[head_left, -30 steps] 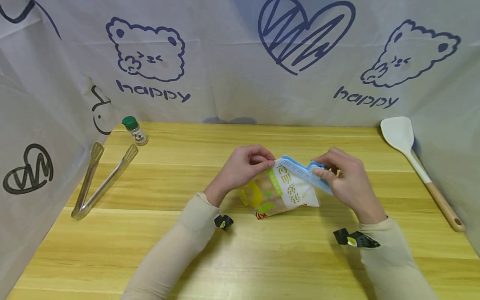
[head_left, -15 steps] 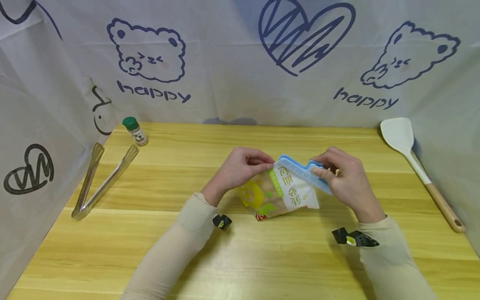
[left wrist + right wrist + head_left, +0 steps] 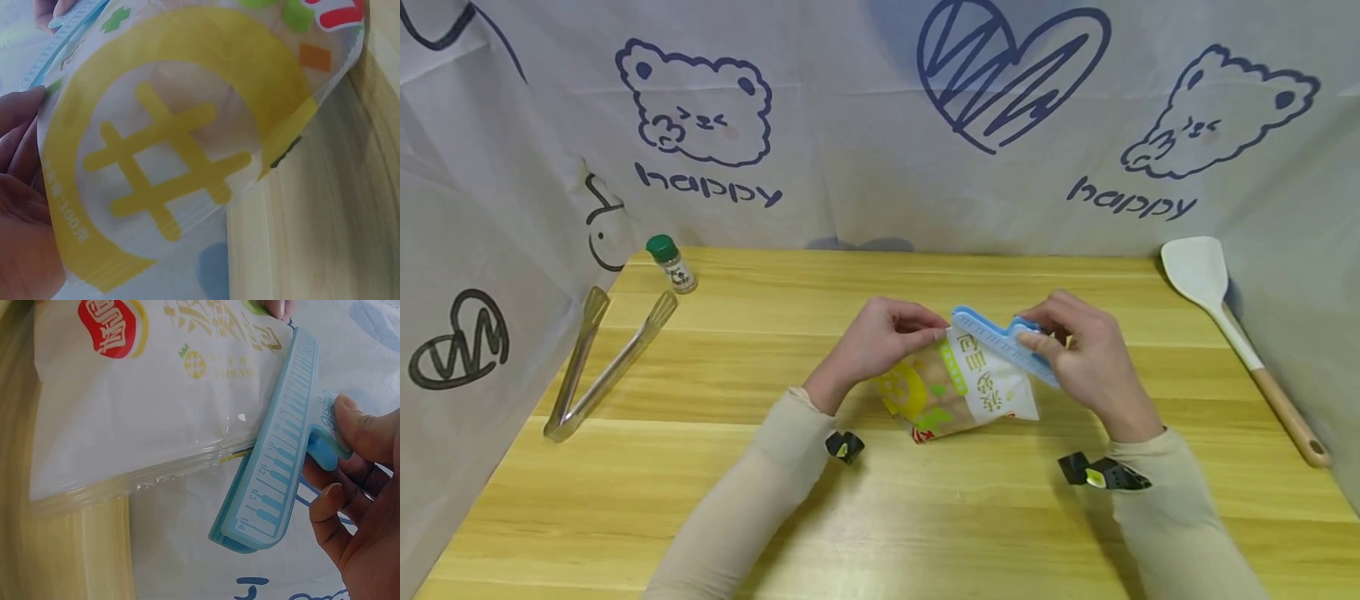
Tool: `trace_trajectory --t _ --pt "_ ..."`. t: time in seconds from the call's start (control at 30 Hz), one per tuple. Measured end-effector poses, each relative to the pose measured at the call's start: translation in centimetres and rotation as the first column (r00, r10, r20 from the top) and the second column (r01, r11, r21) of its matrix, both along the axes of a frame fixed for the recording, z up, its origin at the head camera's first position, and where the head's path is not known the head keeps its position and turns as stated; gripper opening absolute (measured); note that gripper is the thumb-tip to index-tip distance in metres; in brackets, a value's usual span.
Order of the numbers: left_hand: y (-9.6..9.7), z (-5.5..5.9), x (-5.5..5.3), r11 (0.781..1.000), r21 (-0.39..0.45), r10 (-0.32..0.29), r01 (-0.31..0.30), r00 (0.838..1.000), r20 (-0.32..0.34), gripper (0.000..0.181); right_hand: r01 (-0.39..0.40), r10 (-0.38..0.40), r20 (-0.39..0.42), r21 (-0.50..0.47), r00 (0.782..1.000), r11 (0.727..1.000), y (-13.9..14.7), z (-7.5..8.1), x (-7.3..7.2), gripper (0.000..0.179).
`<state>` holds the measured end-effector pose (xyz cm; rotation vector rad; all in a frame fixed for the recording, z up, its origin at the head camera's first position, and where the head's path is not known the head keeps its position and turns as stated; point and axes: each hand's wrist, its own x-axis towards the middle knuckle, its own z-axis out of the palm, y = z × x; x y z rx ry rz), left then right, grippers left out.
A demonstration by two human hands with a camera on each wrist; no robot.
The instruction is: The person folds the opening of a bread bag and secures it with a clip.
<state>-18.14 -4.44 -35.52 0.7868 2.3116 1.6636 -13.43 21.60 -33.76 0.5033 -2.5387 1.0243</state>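
A white, yellow and green printed food bag [image 3: 958,383] is held up at a tilt over the table, near the middle of the head view. My left hand [image 3: 887,337] pinches its upper left corner between thumb and fingers. My right hand [image 3: 1090,358] grips the handle of a long light-blue bag clip [image 3: 1000,337], thumb on one lever and fingers behind. In the right wrist view the clip [image 3: 269,456], marked with a piano-key pattern, lies along the bag's edge [image 3: 144,437], its lower end sticking out past the bag. The left wrist view shows the bag's yellow printed side [image 3: 175,144] close up.
Metal tongs [image 3: 602,367] lie spread on the left of the wooden table [image 3: 880,517]. Behind them stands a green-capped seasoning jar [image 3: 672,265]. A white spatula with a wooden handle [image 3: 1240,333] lies along the right side. Patterned white cloth [image 3: 850,125] walls the table.
My right hand has shifted slightly left and up with the clip, whose far end now sits a little closer to my left fingers. My left hand keeps its pinch on the bag, almost unmoved.
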Motion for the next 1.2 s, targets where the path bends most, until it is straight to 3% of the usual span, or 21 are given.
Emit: trace_trajectory --t 1.2 --pt "0.3 -0.3 0.0 1.0 -0.006 -0.019 0.019 1.0 -0.002 0.016 0.008 -0.008 0.017 -0.014 1.0 1.0 -1.2 0.3 -0.4 0.007"
